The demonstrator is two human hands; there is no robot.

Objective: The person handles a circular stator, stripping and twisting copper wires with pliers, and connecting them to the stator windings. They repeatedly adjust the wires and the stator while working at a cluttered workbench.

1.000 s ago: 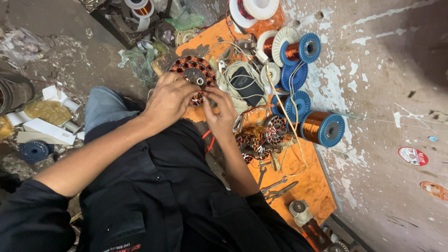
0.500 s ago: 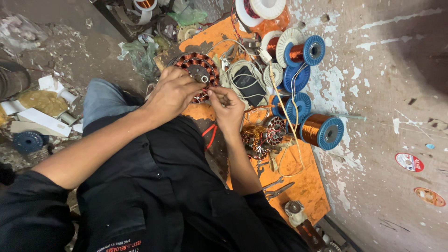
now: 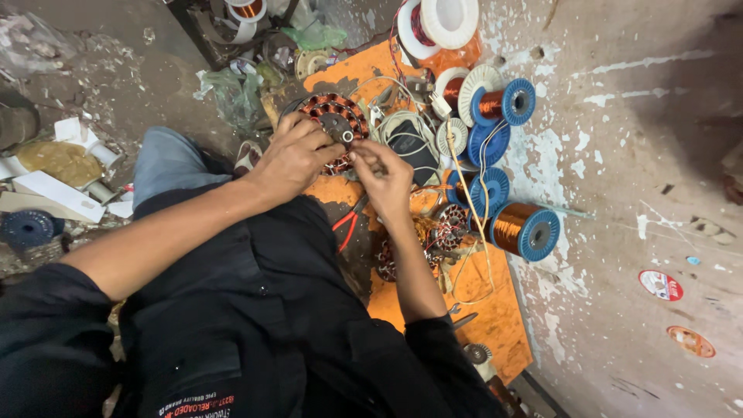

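Orange board [image 3: 495, 310] on a dusty floor holds a round motor coil [image 3: 334, 124]. My left hand [image 3: 292, 159] grips its near edge; my right hand [image 3: 387, 174] pinches wire beside it. Copper spools [image 3: 526, 230] sit right of the coil.

Two hands are counted: left hand [image 3: 290, 159] and right hand [image 3: 387, 176]. One round wound stator [image 3: 334, 124] is recorded under them. Four blue-flanged spools of copper wire are counted: upper [image 3: 503, 103], flat blue one [image 3: 487, 143], middle [image 3: 478, 192] and largest [image 3: 526, 231]. One large white spool [image 3: 437, 23] is listed at the top. Two smaller wound stators [image 3: 433, 236] are noted, partly hidden. One pair of red-handled pliers [image 3: 347, 224] is entered, and one orange board [image 3: 495, 310].
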